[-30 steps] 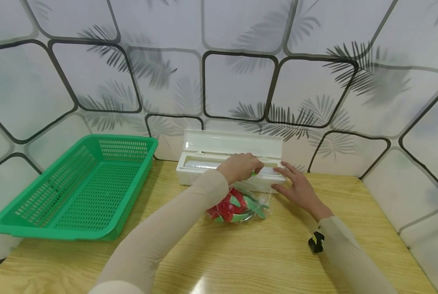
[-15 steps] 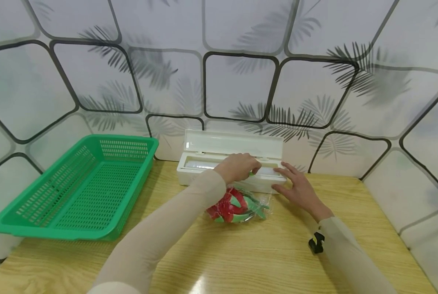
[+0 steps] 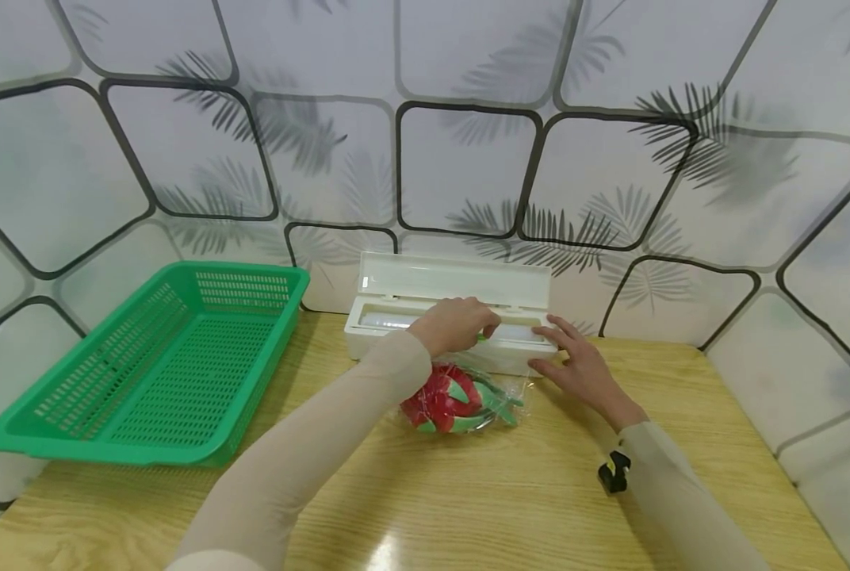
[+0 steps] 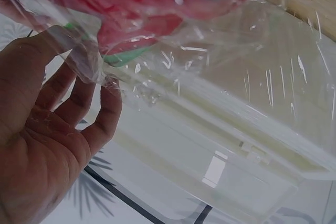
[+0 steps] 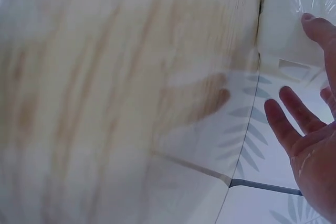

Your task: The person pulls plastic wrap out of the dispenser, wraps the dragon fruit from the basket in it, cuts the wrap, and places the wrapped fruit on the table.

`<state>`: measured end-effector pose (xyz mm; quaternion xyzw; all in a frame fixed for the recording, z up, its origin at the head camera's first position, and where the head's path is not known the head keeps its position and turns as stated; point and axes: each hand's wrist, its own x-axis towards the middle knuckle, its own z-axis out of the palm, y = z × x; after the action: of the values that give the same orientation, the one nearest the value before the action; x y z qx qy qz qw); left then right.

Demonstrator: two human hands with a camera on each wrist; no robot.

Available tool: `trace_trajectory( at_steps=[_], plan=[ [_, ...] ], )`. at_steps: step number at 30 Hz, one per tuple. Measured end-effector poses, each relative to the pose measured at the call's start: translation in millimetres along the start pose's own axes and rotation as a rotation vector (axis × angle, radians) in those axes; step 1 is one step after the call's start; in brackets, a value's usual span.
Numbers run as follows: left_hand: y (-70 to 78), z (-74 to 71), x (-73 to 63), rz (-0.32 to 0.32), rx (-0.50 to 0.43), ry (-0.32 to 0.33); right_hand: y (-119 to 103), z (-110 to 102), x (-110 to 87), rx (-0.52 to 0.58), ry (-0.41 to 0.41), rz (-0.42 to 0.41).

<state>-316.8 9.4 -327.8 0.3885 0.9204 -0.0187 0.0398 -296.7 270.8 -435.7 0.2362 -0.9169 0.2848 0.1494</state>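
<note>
In the head view, a white cling film dispenser (image 3: 439,349) stands with its lid (image 3: 453,279) raised and a film roll (image 3: 385,320) inside. My left hand (image 3: 453,325) is at its front edge, with thumb and finger pinching a small green slide cutter (image 3: 480,337). My right hand (image 3: 583,371) rests on the dispenser's right end, thumb at the front and fingers spread over the top. In front lies a red and green object (image 3: 446,403) under clear film (image 3: 525,388); its kind is unclear. The left wrist view shows the film (image 4: 220,56) close up.
A green slotted plastic basket (image 3: 182,381) stands on the left of the wooden table (image 3: 511,507). Patterned walls (image 3: 468,170) close in the back and sides. A black clip-like piece (image 3: 614,473) sits by the right sleeve.
My left hand has slid slightly left along the dispenser's front edge, and the green cutter has shifted with it. My right hand stays at the right end.
</note>
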Motion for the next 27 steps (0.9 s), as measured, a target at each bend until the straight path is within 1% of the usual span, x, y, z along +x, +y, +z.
trace_trajectory(
  at_steps=[4, 12, 22, 27],
  plan=[
    [-1.1, 0.0, -1.1, -0.006, -0.010, 0.002, -0.3, 0.1, -0.7, 0.024, -0.020, 0.017],
    [-3.4, 0.9, -3.5, -0.019, -0.023, 0.005, 1.7, 3.6, -1.5, 0.126, -0.030, 0.039],
    [-4.1, 1.4, -5.7, -0.027, -0.032, 0.006, 1.4, 5.4, -2.1, 0.164, -0.029, 0.077],
    [-5.4, 2.0, -6.0, -0.022, -0.040, 0.007, -0.1, 5.5, -2.7, 0.133, -0.042, 0.071]
  ],
)
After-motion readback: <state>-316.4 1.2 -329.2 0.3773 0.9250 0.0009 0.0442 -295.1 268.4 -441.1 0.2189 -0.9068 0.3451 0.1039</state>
